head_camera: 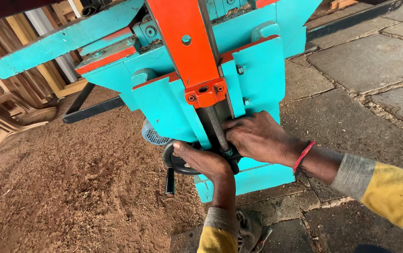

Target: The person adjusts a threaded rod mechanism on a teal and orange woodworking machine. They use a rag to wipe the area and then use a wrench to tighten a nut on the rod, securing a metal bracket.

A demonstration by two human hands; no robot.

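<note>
Fingers of my left hand curl over the rim of the black handwheel, thumb on top, gripping it low on the front of the turquoise machine. A black crank handle hangs down from the wheel, just left of my wrist. My right hand is clenched around the bottom of the threaded screw rod, right where it meets the wheel's hub; its fingertips are tucked behind the rod, so I cannot see them. The rod runs up into an orange bracket under the orange column. Sawdust covers the ground to my left, stone paving lies to my right.
</note>
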